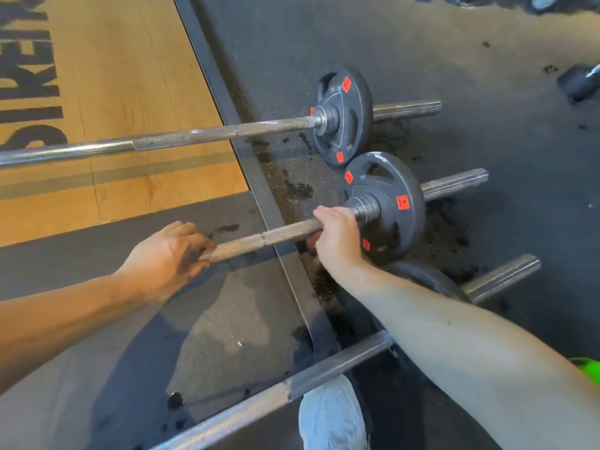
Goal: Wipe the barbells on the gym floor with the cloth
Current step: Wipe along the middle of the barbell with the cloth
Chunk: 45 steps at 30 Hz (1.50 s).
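Both your hands are on the middle barbell, centre of frame. Your left hand is wrapped round the knurled shaft at centre-left. Your right hand is curled over the shaft right beside the collar and the 5 kg plate.

The bar's long axis runs from lower left to upper right, rising slightly, with a bare stretch of shaft between your hands. Your right hand is the nearer one to the plate end, and your left is the nearer one to the long unwiped run going left.

I can't see the cloth. It may be under your right palm, can't tell. A green bit at the right edge is unidentified.

The far barbell lies across the upper left. The near barbell crosses the bottom, by your shoe. A wipe would likely travel along the axis, not across it.
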Each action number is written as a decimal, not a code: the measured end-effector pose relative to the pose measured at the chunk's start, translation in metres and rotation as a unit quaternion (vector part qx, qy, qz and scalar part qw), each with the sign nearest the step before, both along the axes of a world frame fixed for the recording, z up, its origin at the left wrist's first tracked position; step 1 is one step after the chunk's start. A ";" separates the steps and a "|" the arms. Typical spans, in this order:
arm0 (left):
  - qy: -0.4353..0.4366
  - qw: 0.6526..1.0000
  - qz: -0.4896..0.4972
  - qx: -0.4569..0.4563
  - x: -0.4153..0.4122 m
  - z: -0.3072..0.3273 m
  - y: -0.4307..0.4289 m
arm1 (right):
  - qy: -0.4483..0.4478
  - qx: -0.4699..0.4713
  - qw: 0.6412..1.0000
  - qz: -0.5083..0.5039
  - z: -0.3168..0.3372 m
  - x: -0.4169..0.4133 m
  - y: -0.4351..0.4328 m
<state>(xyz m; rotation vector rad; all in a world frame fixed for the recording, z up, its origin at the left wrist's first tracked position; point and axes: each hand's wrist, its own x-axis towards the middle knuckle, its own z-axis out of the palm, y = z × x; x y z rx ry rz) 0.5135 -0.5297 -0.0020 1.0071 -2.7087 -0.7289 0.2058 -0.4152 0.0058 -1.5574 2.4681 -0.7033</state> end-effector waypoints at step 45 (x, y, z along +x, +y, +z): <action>-0.107 0.988 0.106 -0.021 0.092 0.034 0.007 | -0.051 0.061 0.899 0.430 0.013 0.113 -0.041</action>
